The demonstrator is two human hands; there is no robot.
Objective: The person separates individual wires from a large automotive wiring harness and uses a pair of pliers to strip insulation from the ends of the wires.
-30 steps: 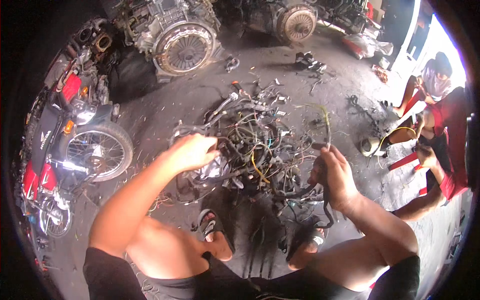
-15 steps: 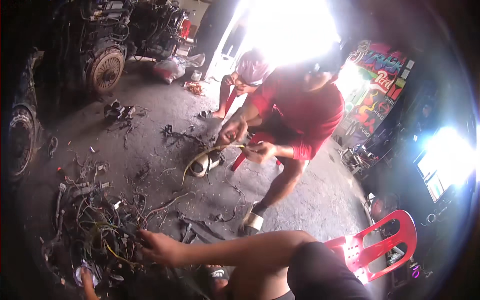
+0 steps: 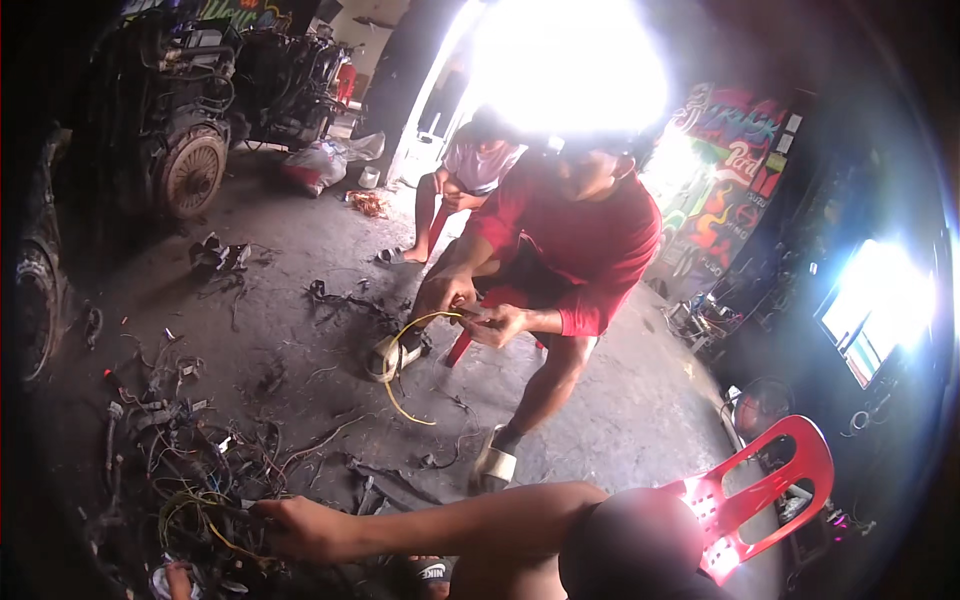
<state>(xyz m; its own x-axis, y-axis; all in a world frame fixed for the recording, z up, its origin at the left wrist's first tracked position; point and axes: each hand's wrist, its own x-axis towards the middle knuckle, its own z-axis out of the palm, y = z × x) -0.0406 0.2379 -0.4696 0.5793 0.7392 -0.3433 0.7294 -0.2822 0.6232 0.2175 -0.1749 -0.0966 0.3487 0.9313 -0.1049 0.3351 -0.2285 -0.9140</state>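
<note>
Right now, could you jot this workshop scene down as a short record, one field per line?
Right hand: at the wire pile, a dark piece by its fingertips; grip unclear
Left hand: partly cut off, near a whitish piece
Red-topped co-worker: hands together at a yellow strand
Beyond: another seated person
Lower right: red chair
Upper left: rusty round plate on dark machinery

The grey concrete floor [image 3: 640,400] is lit unevenly, paler toward the right. At the back, a wide doorway [image 3: 570,65] is flooded with white daylight. The wall [image 3: 720,180] beside it is covered in multicoloured graffiti-style painting. The dark right side is broken by a glaring window [image 3: 872,312]. A red plastic chair [image 3: 820,465] is seen at lower right.
</note>
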